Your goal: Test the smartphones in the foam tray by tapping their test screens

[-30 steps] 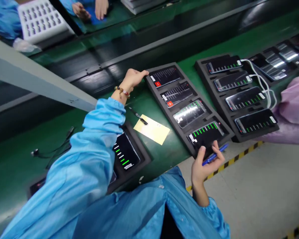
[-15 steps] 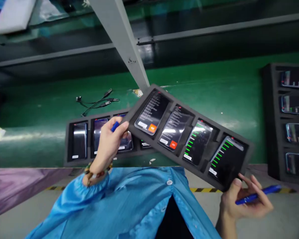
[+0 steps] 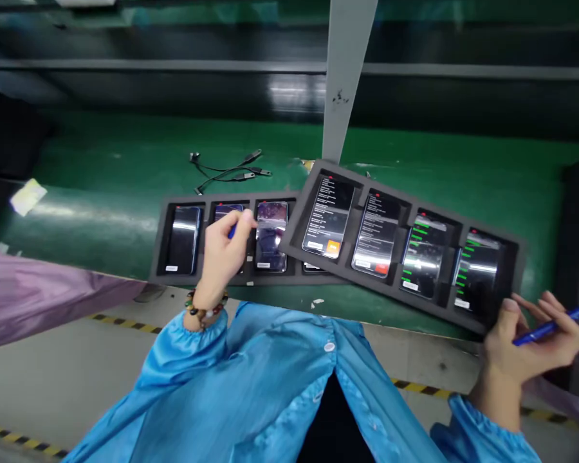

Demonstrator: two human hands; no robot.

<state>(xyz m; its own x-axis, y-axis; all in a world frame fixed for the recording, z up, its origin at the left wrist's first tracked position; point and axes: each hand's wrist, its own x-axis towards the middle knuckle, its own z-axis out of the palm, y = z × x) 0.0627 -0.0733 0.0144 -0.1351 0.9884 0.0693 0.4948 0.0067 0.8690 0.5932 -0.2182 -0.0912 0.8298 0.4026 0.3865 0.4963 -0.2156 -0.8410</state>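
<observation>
Currently right hand point(image 3: 525, 350) is pinching the foam tray point(image 3: 405, 247) by its right end, blue pen point(image 3: 552, 325) tucked in its fingers, left hand point(image 3: 224, 251) curling beside its left end over the second tray point(image 3: 231, 238); light, probably flexy, phones loose — support both ends.

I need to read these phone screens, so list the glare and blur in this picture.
Head view: white glare bands cross the lit phone screens in the dark grey foam tray and streak the glossy green conveyor belt; the left hand and right hand are slightly motion-blurred; screen text is illegible.
</observation>
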